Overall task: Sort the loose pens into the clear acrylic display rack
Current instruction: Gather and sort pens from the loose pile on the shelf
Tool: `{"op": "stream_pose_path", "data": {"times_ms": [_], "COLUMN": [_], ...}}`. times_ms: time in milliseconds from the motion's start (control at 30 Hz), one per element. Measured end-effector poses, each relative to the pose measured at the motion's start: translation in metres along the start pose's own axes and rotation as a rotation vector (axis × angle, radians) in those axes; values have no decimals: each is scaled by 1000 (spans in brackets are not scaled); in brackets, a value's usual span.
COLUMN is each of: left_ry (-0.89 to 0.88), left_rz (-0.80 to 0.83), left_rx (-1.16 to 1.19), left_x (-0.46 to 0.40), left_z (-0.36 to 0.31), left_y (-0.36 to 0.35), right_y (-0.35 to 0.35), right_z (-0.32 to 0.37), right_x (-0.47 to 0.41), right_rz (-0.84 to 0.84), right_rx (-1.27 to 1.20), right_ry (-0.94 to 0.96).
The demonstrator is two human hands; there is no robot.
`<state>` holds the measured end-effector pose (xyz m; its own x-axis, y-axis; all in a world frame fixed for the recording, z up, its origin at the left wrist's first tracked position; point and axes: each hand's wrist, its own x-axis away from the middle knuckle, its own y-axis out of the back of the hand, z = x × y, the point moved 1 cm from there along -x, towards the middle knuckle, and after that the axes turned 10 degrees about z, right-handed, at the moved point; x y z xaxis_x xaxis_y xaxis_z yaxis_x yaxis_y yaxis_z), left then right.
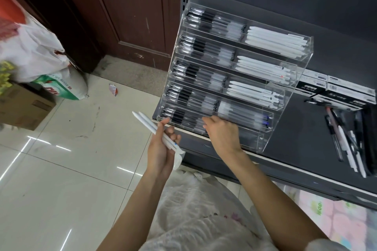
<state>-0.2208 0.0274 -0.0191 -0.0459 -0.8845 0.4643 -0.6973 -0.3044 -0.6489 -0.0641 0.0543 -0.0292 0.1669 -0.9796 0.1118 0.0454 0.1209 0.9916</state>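
A person stands at a dark shop shelf (306, 138), white pens in one hand and the other at the clear acrylic rack.

The left hand (161, 149) is curled round two white pens (151, 126), tips pointing up and away over the tiled floor (61, 159). The right hand (222, 134) reaches to the front of the acrylic rack (302, 47), fingers at the lowest tier on its left side; whether they grip anything I cannot tell, they blur against the plastic. The rack stands tilted back on the shelf, its tiers filled with clear black-ink pens on the left and white pens on the right. More loose pens (346, 144) lie in a heap on the shelf well to the right, just below some flat pen boxes (342, 91).
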Motion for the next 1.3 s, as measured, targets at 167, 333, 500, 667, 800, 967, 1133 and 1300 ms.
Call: {"op": "stream_pose_path", "data": {"times_ms": [167, 333, 500, 667, 800, 967, 1133, 1300], "left_ry": [-36, 17, 23, 45, 96, 70, 75, 62], "left_rz": [92, 294, 410, 314, 294, 273, 269, 269], "left_rx": [-162, -333, -752, -796, -674, -627, -628, -620], "left_x": [1, 1, 3, -7, -19, -25, -30, -33], "left_z": [8, 29, 40, 39, 36, 37, 41, 42], "left_y": [-25, -56, -84, -91, -91, -93, -96, -106], "right_y": [35, 43, 61, 94, 101, 91, 102, 102], "right_z": [16, -4, -58, -124, -125, -126, -120, -122], "right_x": [34, 52, 65, 46, 8, -10, -18, -20], "right_rz": [81, 119, -24, -374, -134, -38, 179, 197], "right_rx": [-689, -1031, -825, -164, 224, 258, 393, 348], "right_ry": [43, -114, -206, -242, -189, -151, -271, -252]}}
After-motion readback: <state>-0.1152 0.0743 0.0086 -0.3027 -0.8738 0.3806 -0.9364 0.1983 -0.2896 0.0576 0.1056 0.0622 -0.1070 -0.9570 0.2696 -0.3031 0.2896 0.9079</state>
